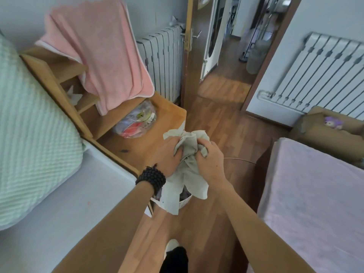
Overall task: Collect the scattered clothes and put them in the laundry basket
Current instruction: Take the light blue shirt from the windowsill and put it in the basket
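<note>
A crumpled pale grey-green garment (190, 174) hangs in front of me, bunched at the top and trailing downward. My left hand (169, 156), with a black bead bracelet on its wrist, grips the cloth's left side. My right hand (209, 160) grips its right side. Directly below the cloth stands a white laundry basket (185, 200) on the wooden floor, mostly hidden by the garment; dark clothes show inside it.
A wooden bedside shelf (137, 142) at left carries a pink towel (98, 52) and a plastic bag (137, 123). A bed with a green blanket (33, 125) is far left, a pink-covered bed (315, 203) right. Radiators, a cardboard box (325, 133) and an open doorway lie ahead.
</note>
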Demonstrator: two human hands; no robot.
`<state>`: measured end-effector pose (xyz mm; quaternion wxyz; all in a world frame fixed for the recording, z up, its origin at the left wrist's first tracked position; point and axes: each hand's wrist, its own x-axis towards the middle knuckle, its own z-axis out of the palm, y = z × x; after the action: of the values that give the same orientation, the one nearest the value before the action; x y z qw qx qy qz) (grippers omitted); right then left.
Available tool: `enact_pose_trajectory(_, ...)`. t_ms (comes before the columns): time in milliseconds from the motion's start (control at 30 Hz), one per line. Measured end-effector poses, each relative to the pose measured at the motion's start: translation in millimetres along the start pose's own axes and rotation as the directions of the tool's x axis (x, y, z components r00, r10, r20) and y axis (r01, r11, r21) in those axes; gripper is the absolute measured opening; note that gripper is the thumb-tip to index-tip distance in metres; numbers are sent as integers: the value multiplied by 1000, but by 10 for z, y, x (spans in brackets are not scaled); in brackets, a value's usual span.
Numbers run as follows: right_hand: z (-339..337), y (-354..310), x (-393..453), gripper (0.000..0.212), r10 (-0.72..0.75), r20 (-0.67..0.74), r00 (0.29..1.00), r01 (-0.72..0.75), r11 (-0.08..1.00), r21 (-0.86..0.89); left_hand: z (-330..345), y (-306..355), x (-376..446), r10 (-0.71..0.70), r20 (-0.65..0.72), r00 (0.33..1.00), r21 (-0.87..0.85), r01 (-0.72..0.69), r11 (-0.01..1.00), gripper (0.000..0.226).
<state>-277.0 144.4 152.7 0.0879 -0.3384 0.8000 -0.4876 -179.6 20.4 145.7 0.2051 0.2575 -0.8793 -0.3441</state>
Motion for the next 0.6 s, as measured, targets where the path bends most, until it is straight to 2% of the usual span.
enact_pose_trajectory(133,176,267,715,26,42,0,999,-42,999,0,204,-265,749,-12,43,999,28,10,1000,21)
enact_pose_trajectory(267,465,648,1244,26,135,55,989,-132,990,-56,470,-565,1230,-38,37,999,2,38,999,10)
enact_pose_trajectory(400,874,1167,1629,26,260,175,950,-246,964,-98,877,-1086,1574,-173,107,979,47,169,984,8)
enact_pose_trajectory(500,1221,1553,1920,33,374,283,883,-364,927,-90,1249,-1556,1772,-374,233,898,113,357,927,12)
enact_pose_trajectory(600,1629,1880,2089,57,479,417,773,-503,862,-58,1518,-1945,1776,-599,277,751,153,581,799,56)
